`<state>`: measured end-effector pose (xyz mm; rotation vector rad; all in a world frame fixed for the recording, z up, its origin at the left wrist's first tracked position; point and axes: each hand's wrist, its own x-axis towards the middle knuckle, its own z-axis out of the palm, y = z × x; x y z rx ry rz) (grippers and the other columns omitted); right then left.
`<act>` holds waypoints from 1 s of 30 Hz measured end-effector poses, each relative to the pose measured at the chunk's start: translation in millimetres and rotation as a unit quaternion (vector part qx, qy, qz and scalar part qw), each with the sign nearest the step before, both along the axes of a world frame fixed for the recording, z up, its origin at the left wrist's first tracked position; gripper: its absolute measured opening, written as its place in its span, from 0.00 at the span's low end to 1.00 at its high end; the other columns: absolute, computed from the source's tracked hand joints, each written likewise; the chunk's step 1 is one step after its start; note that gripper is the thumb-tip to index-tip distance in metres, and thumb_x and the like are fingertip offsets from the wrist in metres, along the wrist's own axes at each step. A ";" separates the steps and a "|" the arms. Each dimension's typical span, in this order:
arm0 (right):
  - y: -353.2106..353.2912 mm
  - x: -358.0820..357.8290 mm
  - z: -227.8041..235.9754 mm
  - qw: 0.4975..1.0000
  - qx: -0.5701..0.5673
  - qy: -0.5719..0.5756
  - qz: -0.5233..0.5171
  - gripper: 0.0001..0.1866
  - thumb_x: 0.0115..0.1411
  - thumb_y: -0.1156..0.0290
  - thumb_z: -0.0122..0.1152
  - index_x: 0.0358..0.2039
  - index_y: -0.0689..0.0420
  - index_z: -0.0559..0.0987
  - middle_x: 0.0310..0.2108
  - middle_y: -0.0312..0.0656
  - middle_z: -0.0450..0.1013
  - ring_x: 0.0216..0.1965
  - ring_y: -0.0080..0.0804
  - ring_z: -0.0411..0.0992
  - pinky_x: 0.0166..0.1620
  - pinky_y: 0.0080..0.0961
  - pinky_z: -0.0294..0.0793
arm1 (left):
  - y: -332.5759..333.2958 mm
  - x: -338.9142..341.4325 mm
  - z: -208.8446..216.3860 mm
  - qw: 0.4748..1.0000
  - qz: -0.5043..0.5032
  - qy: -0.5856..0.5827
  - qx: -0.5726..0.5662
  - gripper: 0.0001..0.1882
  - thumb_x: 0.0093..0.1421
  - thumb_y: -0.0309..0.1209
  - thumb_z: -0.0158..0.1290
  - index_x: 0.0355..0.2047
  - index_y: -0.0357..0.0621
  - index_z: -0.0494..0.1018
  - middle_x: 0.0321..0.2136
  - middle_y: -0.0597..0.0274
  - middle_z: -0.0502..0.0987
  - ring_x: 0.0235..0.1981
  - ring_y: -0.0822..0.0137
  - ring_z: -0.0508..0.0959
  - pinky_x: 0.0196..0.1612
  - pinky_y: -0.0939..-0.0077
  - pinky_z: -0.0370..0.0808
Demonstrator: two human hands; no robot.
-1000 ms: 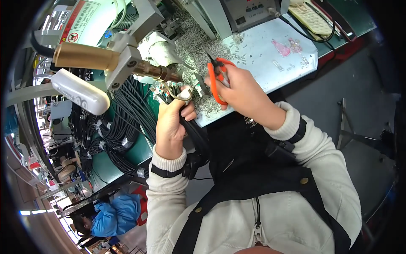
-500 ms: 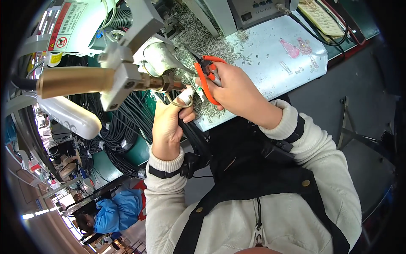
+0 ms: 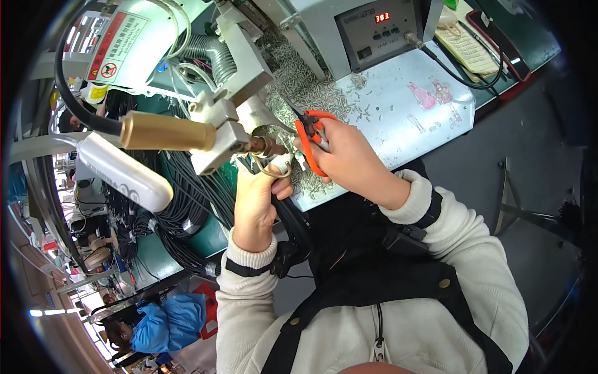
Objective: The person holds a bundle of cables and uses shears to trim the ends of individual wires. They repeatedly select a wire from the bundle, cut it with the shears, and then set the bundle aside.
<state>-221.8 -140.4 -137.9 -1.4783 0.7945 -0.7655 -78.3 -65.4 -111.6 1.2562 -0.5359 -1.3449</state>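
My right hand (image 3: 349,151) is closed around a pair of orange-handled cutters (image 3: 306,148), with the dark jaws pointing up and left. My left hand (image 3: 255,202) is closed on a bundle of black cables (image 3: 291,219) that hangs down past the fingers. Its thumb wears a white wrap and sits beside a curved metal tube under the soldering head (image 3: 265,147). A small white piece lies between the two hands; which hand touches it, I cannot tell. The cable ends are hidden by the thumb and the tube.
Many small metal pieces (image 3: 311,93) cover the metal tray (image 3: 398,137) around the hands. The tan soldering handle (image 3: 167,131) and its clamp hang close over my left hand. A control box (image 3: 380,31) stands behind, and coiled black cables (image 3: 171,218) lie at left.
The whole view has shifted, so the machine and both hands appear a little lower and further right. The control box's lit display has come into view. Both grips look the same.
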 end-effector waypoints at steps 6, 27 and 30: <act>7.1 -5.9 10.2 0.997 0.072 -0.028 0.022 0.10 0.53 0.69 0.55 0.29 0.64 0.69 0.13 0.35 0.65 0.11 0.18 0.60 0.15 0.18 0.58 | 10.0 -4.0 4.4 0.998 0.010 0.047 0.034 0.09 0.51 0.23 0.49 0.34 0.35 0.66 0.19 0.67 0.64 0.14 0.78 0.59 0.16 0.85 0.57; 46.2 -53.8 17.4 0.959 -0.274 0.060 -0.043 0.10 0.52 0.72 0.57 0.31 0.65 0.71 0.20 0.39 0.70 0.17 0.18 0.65 0.21 0.15 0.64 | 83.3 -58.7 2.2 0.947 0.096 -0.286 -0.108 0.09 0.52 0.24 0.52 0.34 0.32 0.71 0.28 0.59 0.75 0.29 0.73 0.74 0.32 0.82 0.70; 58.4 -51.2 31.2 0.947 -0.314 0.044 -0.046 0.10 0.51 0.74 0.58 0.31 0.66 0.71 0.21 0.41 0.71 0.19 0.20 0.67 0.22 0.16 0.66 | 84.5 -70.0 1.6 0.957 0.075 -0.252 -0.125 0.09 0.51 0.23 0.52 0.34 0.34 0.71 0.26 0.60 0.74 0.26 0.73 0.73 0.29 0.83 0.68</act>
